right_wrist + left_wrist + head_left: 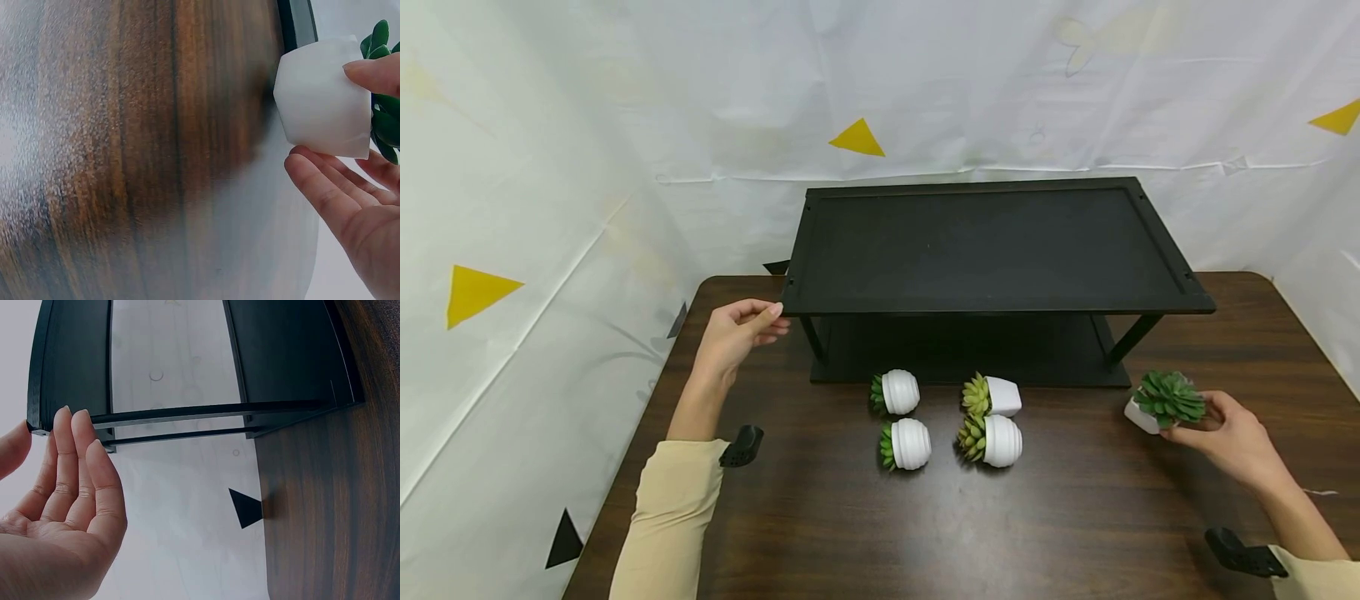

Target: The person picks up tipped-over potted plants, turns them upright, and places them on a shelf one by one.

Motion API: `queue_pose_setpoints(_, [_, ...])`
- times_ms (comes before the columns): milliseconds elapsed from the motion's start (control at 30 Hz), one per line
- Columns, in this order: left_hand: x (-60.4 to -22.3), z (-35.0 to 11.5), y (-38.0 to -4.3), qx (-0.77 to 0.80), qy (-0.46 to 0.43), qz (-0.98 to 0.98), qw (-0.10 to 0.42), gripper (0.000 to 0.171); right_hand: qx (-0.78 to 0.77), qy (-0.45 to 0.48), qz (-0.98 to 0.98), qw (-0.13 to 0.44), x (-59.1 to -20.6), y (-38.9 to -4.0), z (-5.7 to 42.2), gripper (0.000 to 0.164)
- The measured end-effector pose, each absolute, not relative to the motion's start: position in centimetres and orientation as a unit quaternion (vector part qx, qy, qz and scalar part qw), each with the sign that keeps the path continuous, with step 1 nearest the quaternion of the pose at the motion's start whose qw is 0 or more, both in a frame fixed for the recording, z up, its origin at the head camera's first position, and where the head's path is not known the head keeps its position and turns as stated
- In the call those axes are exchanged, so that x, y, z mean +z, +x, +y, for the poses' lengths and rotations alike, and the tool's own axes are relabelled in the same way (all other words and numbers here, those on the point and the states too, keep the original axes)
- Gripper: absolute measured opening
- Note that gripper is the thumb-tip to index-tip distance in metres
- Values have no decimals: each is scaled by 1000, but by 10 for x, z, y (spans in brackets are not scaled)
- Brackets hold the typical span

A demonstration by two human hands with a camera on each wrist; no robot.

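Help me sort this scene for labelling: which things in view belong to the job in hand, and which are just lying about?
Belong:
potted plant held by right hand
black shelf, its corner pinched by left hand
probably four similar plants, lying on their sides

Background only:
yellow triangle beyond shelf
black triangle at lower left

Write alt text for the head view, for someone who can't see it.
A person's right grip holds a potted green succulent at the right of a brown table, while the left grip pinches the near-left corner of a black two-tier shelf. Four more potted succulents lie sideways in front of the shelf.
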State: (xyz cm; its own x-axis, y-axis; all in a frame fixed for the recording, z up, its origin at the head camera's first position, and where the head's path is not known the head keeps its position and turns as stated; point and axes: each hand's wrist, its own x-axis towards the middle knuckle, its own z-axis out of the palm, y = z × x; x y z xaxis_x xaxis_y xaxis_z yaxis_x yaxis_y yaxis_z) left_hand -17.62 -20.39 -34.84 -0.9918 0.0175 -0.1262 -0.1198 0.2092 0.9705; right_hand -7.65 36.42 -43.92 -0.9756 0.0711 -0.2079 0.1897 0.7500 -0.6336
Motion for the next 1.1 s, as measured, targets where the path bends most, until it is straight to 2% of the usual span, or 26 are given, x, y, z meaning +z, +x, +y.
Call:
queue_pose_setpoints(733, [-346,-203,-176,631,-28,773,58,38,-330,11,940,89,-383,-74,347,61])
queue_pose_setpoints(1100, [-345,-204,-176,632,-26,772,61,36,-341,-2,936,86,-356,-75,334,65])
